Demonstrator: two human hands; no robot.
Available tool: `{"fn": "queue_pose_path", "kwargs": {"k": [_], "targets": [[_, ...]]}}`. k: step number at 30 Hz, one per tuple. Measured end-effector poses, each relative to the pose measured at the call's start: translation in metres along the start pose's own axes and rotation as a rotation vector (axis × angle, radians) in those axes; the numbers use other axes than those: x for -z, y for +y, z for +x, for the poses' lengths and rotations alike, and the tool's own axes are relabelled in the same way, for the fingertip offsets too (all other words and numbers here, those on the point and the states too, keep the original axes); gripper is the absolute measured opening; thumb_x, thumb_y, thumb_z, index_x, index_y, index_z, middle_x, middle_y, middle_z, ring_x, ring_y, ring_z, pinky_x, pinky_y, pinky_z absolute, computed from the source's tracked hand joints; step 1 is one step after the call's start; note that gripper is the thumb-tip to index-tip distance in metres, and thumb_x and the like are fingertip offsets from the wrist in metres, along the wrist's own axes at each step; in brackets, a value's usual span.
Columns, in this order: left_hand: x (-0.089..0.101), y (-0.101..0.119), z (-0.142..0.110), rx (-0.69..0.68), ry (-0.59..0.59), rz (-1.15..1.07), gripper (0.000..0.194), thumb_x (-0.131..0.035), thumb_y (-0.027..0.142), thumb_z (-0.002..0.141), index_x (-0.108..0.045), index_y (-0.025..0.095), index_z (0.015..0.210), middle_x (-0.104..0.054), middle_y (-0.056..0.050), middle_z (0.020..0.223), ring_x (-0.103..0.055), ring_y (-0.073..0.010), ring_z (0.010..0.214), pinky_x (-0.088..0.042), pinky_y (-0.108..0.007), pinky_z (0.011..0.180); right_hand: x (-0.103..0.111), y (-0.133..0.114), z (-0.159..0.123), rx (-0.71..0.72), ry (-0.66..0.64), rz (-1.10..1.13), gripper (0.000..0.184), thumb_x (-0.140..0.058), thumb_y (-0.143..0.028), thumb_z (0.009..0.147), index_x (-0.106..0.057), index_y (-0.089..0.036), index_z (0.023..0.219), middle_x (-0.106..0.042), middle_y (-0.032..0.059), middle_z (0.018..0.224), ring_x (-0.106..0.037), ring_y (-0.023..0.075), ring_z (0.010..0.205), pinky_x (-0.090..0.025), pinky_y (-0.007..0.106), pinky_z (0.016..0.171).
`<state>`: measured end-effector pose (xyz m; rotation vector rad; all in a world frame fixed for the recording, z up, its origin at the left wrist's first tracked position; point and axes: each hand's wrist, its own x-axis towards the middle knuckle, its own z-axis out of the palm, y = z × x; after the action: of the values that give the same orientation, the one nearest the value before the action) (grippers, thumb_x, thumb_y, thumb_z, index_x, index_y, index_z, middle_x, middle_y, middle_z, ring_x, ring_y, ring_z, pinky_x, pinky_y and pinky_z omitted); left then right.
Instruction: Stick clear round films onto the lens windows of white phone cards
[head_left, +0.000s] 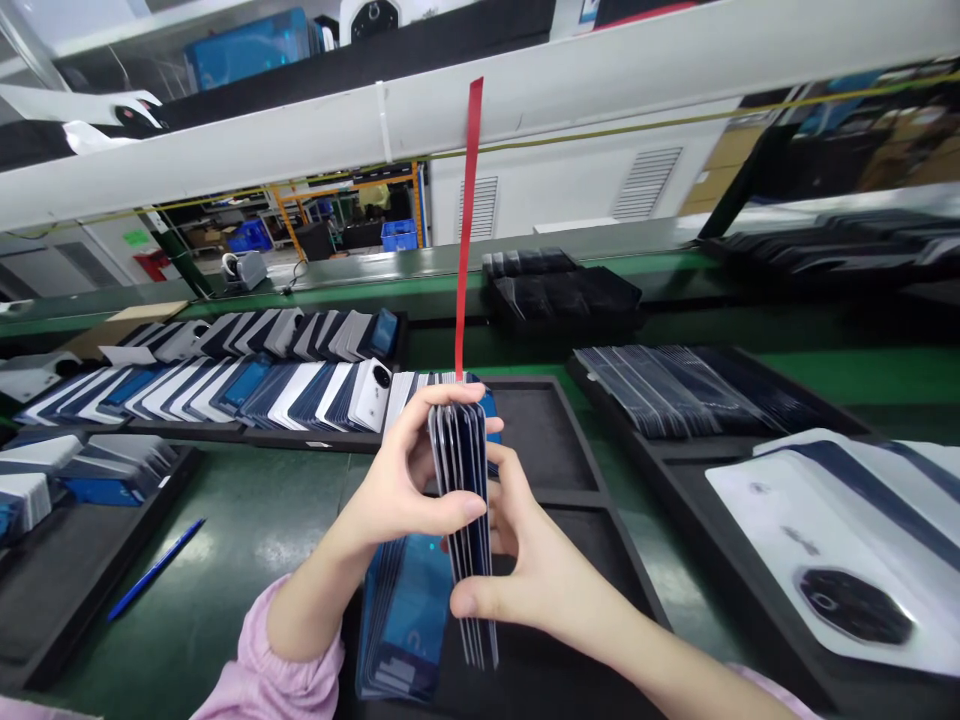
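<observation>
Both hands grip one upright stack of thin phone panels [466,470], seen edge-on in the middle of the head view. My left hand [409,490] wraps its upper part, fingers over the top and thumb across the near edges. Lower down, my right hand [525,555] closes on the same stack from the right, its thumb on the near edges. Some fingers are hidden behind the panels. Just below and left of the stack, several blue film-covered panels [409,620] lean in a black tray [600,590].
Trays of white and dark panels [300,395] line the back left. A blue pen [156,568] lies on the green table. At right are a tray of dark panels [660,390] and a white panel [810,550] with a round camera area. A red strip [469,220] hangs ahead.
</observation>
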<state>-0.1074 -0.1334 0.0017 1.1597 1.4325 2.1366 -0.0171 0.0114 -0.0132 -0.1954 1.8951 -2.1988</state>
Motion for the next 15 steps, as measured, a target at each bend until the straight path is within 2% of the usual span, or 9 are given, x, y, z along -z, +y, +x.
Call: {"fn": "queue_pose_path", "kwargs": {"k": [5,11,15], "targets": [[-0.0007,-0.0002,-0.0019,-0.028,0.002,0.024,0.065,-0.087,0.031,0.074,-0.058,0.031,0.133,-0.050,-0.009,0.146,-0.062,-0.0316,0.127,-0.053,-0.042,0.107,0.0027,0.0039,0.0015,0.023,0.014,-0.007,0.115,-0.096,-0.055,0.056,-0.019,-0.028,0.137,-0.057,0.0132,0.127,-0.067,0.0273,0.105,-0.057,0.041,0.086],[-0.0016,-0.0034,-0.0015,-0.055,-0.006,0.045,0.065,-0.086,0.035,0.076,-0.056,0.030,0.133,-0.046,-0.010,0.151,-0.060,-0.0335,0.130,-0.051,-0.048,0.109,0.0001,0.0022,-0.0013,0.031,0.061,-0.068,0.109,-0.094,-0.038,0.060,-0.020,-0.028,0.139,-0.059,0.0123,0.127,-0.068,0.0277,0.106,-0.058,0.043,0.088],[0.0003,-0.0056,-0.0020,-0.122,-0.036,0.091,0.087,-0.091,0.036,0.069,-0.046,0.031,0.144,-0.045,-0.014,0.156,-0.052,-0.0373,0.139,-0.050,-0.051,0.111,0.0026,0.0020,0.0050,0.154,0.087,-0.152,0.099,-0.086,-0.028,0.064,-0.024,-0.026,0.141,-0.062,0.0123,0.126,-0.069,0.0286,0.108,-0.057,0.046,0.094]]}}
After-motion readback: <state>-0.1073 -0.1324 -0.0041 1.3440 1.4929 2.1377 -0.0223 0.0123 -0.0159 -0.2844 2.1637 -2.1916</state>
